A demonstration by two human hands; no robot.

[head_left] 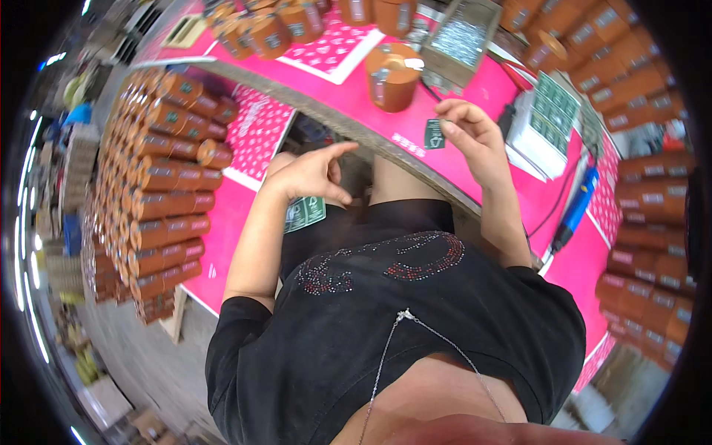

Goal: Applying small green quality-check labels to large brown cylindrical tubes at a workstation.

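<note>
Between the thumb and fingers of my right hand (477, 141) is a small green label (434, 134) with white print, held above the front edge of the pink-covered table (356, 96). My left hand (315, 174) hovers over my lap, its thumb and index finger spread apart with nothing between them. Beneath its wrist, a sheet of green labels (305, 214) lies on my thigh, partly hidden by the arm. Just beyond the right hand, an orange-brown cylinder (393, 93) stands upright on the table, with a small label on its side and a hollow in its top.
Stacked brown cylinders (170, 200) rise at the left, and more (645, 245) line the right side. A tray of small metal pieces (461, 41) sits at the back. On the right are a stack of green label sheets (547, 122) and a blue-handled tool (577, 208) near a cord.
</note>
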